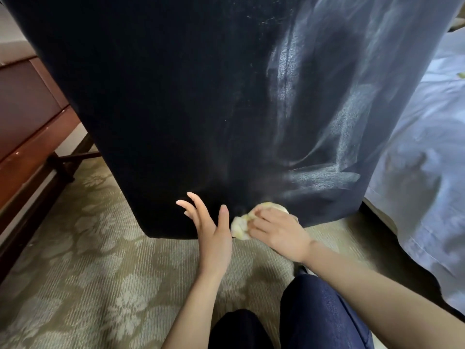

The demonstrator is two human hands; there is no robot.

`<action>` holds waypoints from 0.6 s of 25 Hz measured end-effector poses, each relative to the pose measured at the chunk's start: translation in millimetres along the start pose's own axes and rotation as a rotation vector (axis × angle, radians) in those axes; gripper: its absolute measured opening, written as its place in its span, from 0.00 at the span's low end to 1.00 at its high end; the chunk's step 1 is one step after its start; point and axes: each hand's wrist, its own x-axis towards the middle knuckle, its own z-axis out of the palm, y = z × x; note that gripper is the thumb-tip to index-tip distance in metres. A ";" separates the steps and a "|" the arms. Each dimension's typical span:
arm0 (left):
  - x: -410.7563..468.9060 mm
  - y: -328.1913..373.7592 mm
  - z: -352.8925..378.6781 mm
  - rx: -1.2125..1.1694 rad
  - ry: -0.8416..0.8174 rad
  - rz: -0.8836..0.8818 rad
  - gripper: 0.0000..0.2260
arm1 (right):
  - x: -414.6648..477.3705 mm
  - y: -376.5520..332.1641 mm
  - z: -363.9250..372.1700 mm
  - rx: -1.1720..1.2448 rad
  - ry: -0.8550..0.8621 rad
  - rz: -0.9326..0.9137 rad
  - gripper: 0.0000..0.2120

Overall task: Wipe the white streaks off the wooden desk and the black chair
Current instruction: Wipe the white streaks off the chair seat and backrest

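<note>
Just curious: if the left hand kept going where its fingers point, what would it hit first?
Probably the black chair, near its lower edge: the left hand, open, aims its fingers up at the dark fabric. Whether they already touch it is unclear.

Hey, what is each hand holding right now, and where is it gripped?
The right hand grips a crumpled yellow cloth, fingers curled over its right part, against the black chair. The left hand holds nothing, fingers straight.

soft daylight from the right; wide-angle edges bend, fingers slightly blurred.
</note>
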 end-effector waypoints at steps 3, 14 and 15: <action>0.5 -2.2 -0.8 -0.003 0.025 0.002 0.31 | -22.6 9.0 -8.6 0.027 -0.037 -0.001 0.10; 18.7 10.3 -12.5 -0.038 0.130 -0.076 0.29 | 92.9 103.5 -118.3 -0.045 0.410 0.108 0.10; 18.8 12.7 -16.1 -0.064 0.144 -0.080 0.29 | 108.7 110.2 -131.4 -0.060 0.487 0.133 0.11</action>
